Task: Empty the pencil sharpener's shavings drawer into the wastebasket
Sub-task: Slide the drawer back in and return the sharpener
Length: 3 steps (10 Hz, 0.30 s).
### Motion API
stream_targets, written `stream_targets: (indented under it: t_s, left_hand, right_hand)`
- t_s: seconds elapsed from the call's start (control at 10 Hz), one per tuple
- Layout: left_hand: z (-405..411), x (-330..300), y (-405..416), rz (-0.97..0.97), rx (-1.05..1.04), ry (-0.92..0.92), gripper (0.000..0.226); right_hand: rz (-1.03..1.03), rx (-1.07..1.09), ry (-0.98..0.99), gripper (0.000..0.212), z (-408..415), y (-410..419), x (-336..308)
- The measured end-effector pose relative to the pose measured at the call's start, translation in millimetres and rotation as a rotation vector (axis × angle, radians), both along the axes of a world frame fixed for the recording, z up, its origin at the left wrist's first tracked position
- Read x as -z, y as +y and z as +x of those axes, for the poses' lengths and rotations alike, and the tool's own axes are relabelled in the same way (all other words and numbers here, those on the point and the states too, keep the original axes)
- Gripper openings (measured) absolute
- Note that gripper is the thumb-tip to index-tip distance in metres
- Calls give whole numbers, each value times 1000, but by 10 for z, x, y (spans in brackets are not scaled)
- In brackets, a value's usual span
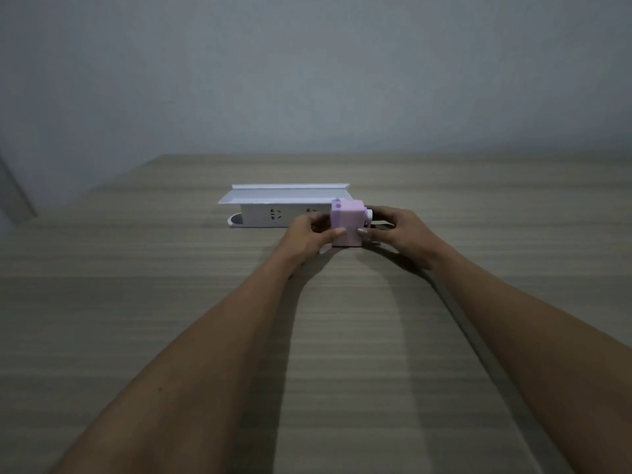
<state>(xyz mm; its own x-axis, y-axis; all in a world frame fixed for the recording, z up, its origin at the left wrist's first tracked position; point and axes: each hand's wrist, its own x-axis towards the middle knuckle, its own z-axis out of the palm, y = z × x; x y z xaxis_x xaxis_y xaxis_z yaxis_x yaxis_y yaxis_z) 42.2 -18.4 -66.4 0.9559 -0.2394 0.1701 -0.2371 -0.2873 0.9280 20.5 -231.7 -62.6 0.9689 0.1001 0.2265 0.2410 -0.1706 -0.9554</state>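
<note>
A small pink box-shaped pencil sharpener stands on the wooden table, a little past the middle. My left hand grips its left side, thumb on the front face. My right hand holds its right side, where a pale knob sticks out, thumb tip on the front lower corner. The shavings drawer cannot be told apart from the body. No wastebasket is in view.
A white power strip box with an open lid lies just behind and to the left of the sharpener, touching distance from my left hand. A grey wall rises behind the table's far edge. The table's left edge runs diagonally at far left.
</note>
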Motion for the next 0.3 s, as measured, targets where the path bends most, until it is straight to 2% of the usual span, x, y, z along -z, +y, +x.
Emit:
stream_targets:
  t_s: [0.2, 0.3]
  left_hand:
    - [-51, -123, 129, 174, -55, -12, 76]
    - [-141, -180, 308, 309, -167, -123, 71]
  right_hand:
    - [-179, 177, -12, 83, -147, -16, -41]
    - [-293, 283, -83, 73, -379, 60, -116]
